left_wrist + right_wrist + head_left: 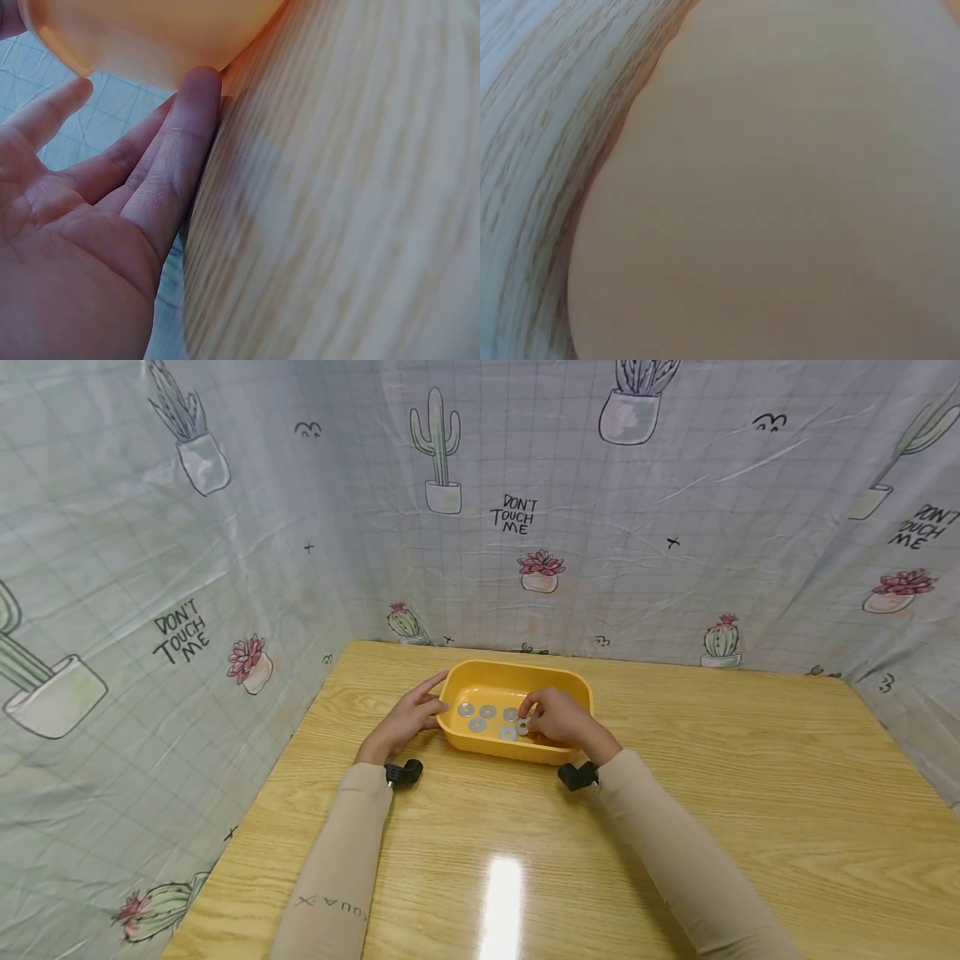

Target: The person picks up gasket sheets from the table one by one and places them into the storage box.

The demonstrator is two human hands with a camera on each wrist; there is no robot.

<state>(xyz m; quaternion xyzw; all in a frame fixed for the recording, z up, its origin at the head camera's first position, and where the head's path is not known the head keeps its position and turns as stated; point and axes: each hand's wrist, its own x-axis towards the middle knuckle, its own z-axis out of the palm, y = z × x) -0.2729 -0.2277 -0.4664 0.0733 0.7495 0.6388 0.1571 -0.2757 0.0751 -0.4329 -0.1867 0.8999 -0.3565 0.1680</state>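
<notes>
A yellow plastic tub [517,748] stands on the table, with several flat metal washers [477,724] spread over its floor. At the tub's left end is my left hand [408,718], its fingers fairly straight and touching the outer wall. The left wrist view shows one fingertip [201,82] against the tub's side, low by the tabletop. My right hand [558,717] reaches over the near right rim into the tub. Its bent fingers and thumb pinch a washer [522,727] close to the other washers. In the right wrist view the tub's wall fills the picture and hides that hand.
The wood-grain table [735,785] extends to the right of the tub and towards me. A printed cactus sheet [480,552] hangs behind and at the left. Small black wrist cameras [577,776] sit at both cuffs, close to the tub's near side.
</notes>
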